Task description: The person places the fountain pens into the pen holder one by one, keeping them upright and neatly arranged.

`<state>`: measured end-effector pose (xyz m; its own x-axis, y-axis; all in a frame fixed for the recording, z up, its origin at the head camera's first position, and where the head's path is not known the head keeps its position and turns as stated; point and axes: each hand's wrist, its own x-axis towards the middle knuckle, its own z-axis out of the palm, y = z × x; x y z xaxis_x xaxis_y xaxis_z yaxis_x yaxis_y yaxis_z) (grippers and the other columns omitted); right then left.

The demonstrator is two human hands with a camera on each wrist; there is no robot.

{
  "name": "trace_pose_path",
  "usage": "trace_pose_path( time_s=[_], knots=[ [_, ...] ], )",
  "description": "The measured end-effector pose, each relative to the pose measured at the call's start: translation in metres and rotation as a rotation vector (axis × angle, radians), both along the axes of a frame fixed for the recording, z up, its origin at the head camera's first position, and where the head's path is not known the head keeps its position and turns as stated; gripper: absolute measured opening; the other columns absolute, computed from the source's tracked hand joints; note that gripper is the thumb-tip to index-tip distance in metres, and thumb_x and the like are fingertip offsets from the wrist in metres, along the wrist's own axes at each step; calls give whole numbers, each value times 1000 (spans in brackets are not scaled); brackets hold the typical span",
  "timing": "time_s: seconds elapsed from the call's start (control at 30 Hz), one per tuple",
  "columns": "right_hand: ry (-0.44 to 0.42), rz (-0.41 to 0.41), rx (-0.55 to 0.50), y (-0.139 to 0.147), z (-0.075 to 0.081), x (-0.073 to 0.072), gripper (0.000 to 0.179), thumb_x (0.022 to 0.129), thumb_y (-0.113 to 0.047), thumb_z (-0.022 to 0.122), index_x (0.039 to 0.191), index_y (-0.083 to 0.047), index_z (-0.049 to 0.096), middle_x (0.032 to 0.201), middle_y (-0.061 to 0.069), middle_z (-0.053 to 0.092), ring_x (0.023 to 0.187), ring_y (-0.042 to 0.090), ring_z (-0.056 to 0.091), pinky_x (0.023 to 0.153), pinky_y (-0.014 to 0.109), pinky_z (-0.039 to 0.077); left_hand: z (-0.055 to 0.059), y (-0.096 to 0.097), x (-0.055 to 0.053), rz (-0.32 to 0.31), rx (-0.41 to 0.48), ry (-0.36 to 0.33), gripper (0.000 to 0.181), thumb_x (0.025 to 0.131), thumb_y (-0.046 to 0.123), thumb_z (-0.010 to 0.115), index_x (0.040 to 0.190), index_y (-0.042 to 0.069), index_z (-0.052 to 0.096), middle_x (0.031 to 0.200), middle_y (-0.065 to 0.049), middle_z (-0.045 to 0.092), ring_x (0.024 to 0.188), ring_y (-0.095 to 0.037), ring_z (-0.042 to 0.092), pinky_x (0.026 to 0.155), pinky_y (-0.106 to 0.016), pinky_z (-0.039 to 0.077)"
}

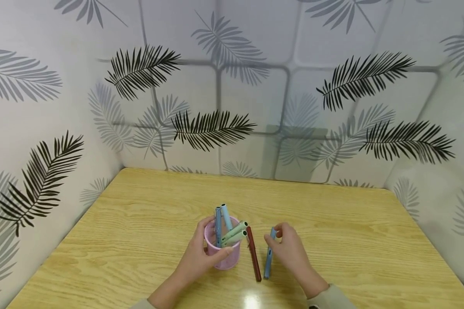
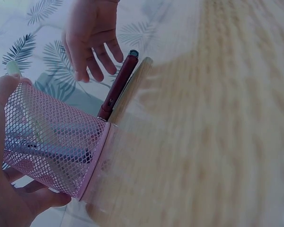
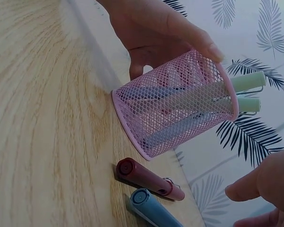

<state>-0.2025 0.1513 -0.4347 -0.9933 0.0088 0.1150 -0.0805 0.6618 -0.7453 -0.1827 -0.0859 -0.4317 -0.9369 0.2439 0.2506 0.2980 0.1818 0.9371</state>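
Note:
My left hand holds a pink mesh pen cup upright, thumb over the near rim and fingers around the far side. Two blue pens and two pale green pens lean inside it. Just right of the cup lies a dark red pen with a clip. Beside that, a blue pen lies on the table. Over its far end hovers my right hand, thumb and fingers apart; in the left wrist view this hand shows its fingers hanging loosely, holding nothing.
The wooden table runs back to a wall papered with leaf patterns. More papered wall stands to the left and right. A bright light reflection falls near the table's front.

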Motion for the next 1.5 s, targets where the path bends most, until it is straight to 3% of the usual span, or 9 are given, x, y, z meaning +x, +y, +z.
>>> trace_pose_path(
  time_s=[0.33,0.63,0.8,0.9,1.13,1.5],
  knots=[
    [-70,1,62,4,-5,-3,43,88,-19,64,113,12,50,96,22,56,78,26,56,58,33,49,0,0,0,-9,-4,-9,79,80,20,75,142,12,28,132,-15,43,113,-34,50,80,-46,51],
    [-116,13,62,3,-12,-5,45,88,-18,65,113,14,47,78,10,57,54,14,49,47,27,41,-2,0,1,0,-3,-6,78,79,20,75,142,13,28,133,-13,42,113,-33,50,80,-46,51],
    [-136,5,85,2,-16,-9,47,87,-19,66,112,15,46,67,5,53,51,13,45,45,26,35,-2,0,1,4,-5,-9,78,79,20,75,141,13,28,133,-13,42,114,-33,49,82,-48,50],
    [-145,-3,108,3,-19,-12,47,85,-19,67,110,15,47,67,5,50,54,15,45,46,26,35,-8,0,-1,4,-1,3,78,79,18,75,141,13,28,133,-14,42,114,-35,49,82,-48,50],
    [-163,-17,143,1,-21,-17,31,81,-15,71,91,6,50,71,8,50,58,18,47,48,27,39,-34,-3,-14,12,-7,-1,78,79,25,76,140,29,28,134,-5,41,114,-30,50,80,-42,52],
    [-181,22,186,1,-20,-19,16,81,-5,62,89,3,50,68,7,49,51,16,47,40,23,38,-33,-4,-15,3,-9,22,77,79,28,76,139,30,28,133,-6,41,113,-30,50,78,-39,53]
  ],
)
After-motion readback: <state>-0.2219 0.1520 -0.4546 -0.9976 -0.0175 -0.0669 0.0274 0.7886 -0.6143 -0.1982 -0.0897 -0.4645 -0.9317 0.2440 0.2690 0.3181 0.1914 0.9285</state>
